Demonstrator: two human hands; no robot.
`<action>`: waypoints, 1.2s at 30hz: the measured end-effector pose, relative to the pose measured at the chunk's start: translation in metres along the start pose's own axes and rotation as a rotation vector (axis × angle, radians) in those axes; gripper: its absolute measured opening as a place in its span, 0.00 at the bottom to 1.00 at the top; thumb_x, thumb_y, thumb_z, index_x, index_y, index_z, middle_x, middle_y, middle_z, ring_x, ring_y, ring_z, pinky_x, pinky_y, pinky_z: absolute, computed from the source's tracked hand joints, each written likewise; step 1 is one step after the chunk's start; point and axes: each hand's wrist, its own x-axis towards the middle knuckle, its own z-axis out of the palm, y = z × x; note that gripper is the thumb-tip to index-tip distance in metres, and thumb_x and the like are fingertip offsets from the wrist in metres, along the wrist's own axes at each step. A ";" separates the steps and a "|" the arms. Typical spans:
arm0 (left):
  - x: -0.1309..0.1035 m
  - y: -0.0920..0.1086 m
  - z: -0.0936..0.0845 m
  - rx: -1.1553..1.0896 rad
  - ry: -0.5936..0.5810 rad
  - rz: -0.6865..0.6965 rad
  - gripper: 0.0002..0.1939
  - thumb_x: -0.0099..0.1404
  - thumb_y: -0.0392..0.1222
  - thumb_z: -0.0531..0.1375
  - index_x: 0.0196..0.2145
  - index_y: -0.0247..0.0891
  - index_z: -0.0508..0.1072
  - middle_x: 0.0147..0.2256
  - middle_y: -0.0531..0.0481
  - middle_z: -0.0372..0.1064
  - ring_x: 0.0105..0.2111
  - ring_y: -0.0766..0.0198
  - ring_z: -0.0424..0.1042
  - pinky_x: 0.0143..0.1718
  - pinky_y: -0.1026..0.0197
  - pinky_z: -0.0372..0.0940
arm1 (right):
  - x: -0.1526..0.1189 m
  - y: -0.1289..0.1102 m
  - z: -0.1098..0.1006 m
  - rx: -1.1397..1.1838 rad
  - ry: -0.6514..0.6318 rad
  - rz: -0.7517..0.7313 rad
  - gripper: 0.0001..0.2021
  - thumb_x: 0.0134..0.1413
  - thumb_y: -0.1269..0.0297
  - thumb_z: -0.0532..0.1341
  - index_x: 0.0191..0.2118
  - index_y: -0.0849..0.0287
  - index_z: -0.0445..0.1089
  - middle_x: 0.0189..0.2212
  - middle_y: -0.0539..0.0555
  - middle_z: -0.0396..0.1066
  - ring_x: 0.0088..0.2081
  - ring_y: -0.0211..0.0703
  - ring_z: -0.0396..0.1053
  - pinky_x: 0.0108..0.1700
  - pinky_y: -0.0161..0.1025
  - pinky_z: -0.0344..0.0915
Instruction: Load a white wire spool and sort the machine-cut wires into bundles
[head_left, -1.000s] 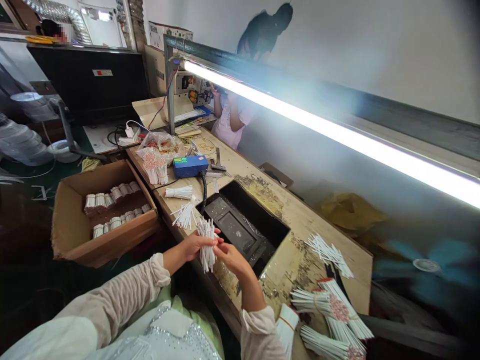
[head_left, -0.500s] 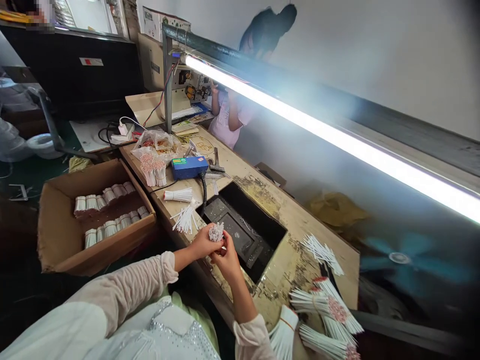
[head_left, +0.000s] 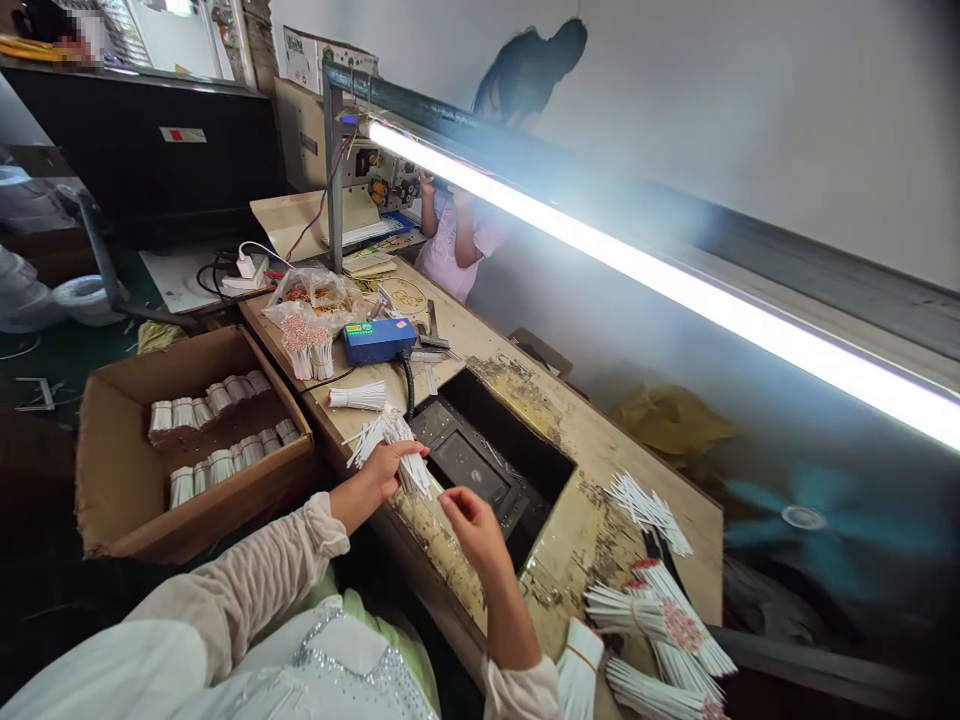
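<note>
Right between my left thumb and fingers sits the bundle of white strands, held closed in my left hand over the bench. Just beside it, my right hand curls thumb and forefinger close; whether they meet or pinch anything, I cannot tell. Beyond my right fingertips lies the black recess; past my left fingers, the blue box.
</note>
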 end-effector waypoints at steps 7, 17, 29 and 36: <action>-0.002 0.013 -0.012 -0.124 -0.009 0.018 0.16 0.46 0.32 0.67 0.33 0.36 0.69 0.25 0.53 0.74 0.25 0.65 0.74 0.31 0.63 0.69 | -0.020 0.014 0.033 -0.085 -0.046 -0.055 0.15 0.54 0.52 0.61 0.25 0.57 0.70 0.24 0.50 0.66 0.29 0.43 0.62 0.33 0.39 0.57; -0.019 0.009 -0.017 -0.088 -0.244 -0.060 0.16 0.43 0.32 0.69 0.31 0.35 0.72 0.26 0.51 0.73 0.24 0.63 0.73 0.27 0.62 0.68 | -0.026 0.000 -0.031 0.190 0.002 0.005 0.15 0.52 0.48 0.64 0.27 0.56 0.74 0.31 0.52 0.64 0.35 0.43 0.62 0.39 0.39 0.60; -0.019 -0.017 -0.016 0.065 -0.256 -0.037 0.13 0.41 0.35 0.70 0.27 0.32 0.74 0.23 0.50 0.71 0.22 0.65 0.70 0.27 0.62 0.64 | 0.010 0.005 0.003 0.108 -0.023 0.091 0.15 0.39 0.53 0.71 0.23 0.59 0.71 0.26 0.49 0.63 0.30 0.39 0.60 0.33 0.37 0.60; -0.011 -0.031 -0.007 0.343 -0.158 0.227 0.11 0.45 0.36 0.68 0.27 0.34 0.70 0.22 0.54 0.68 0.23 0.66 0.68 0.27 0.63 0.63 | 0.014 0.009 0.025 0.319 -0.041 0.155 0.40 0.35 0.63 0.71 0.55 0.51 0.54 0.26 0.40 0.56 0.20 0.32 0.57 0.19 0.33 0.62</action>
